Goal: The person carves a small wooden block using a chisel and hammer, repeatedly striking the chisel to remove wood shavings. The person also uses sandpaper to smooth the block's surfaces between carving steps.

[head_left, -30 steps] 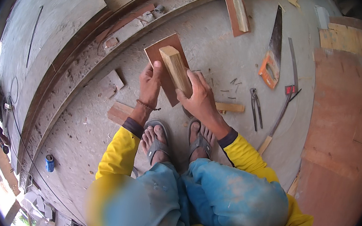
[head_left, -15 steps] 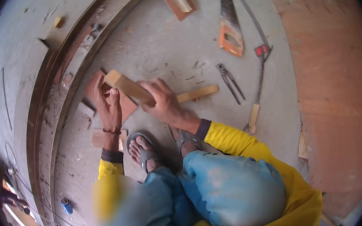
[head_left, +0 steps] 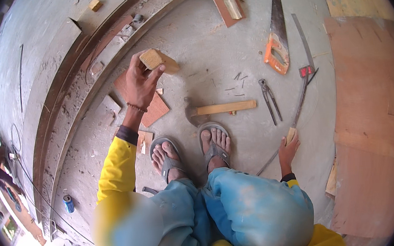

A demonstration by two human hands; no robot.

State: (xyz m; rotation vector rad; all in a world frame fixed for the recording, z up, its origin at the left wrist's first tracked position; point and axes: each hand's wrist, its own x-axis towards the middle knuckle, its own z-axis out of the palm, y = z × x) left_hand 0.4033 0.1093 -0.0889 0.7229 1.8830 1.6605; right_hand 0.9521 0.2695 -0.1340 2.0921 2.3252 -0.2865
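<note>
My left hand (head_left: pixel 141 88) is raised over the floor, its fingers closed around a short wooden block (head_left: pixel 169 63) whose sawn end (head_left: pixel 151 59) faces up. Low on the right, my right hand (head_left: pixel 288 153) has its thumb and fingers around the wooden handle (head_left: pixel 291 135) of a long thin metal tool. The tool lies on the floor, and a red piece (head_left: pixel 305 71) shows near its far part; its exact kind is unclear. Between my hands, a claw hammer (head_left: pixel 226 107) rests in front of my sandalled feet, and pincers (head_left: pixel 270 101) lie right of it.
A handsaw (head_left: pixel 276 53) with an orange handle lies beyond the pincers. Several loose nails (head_left: pixel 237 76) are scattered nearby. Reddish board pieces (head_left: pixel 156 110) lie at left, below a curving metal channel (head_left: pixel 104 58). Large plywood (head_left: pixel 374 118) covers the right; a blue can (head_left: pixel 68 203) stands lower left.
My right hand has let go of the wooden block and moved down right to the tool's handle. My left hand, open beside the block before, now grips it. The whole hammer is now visible.
</note>
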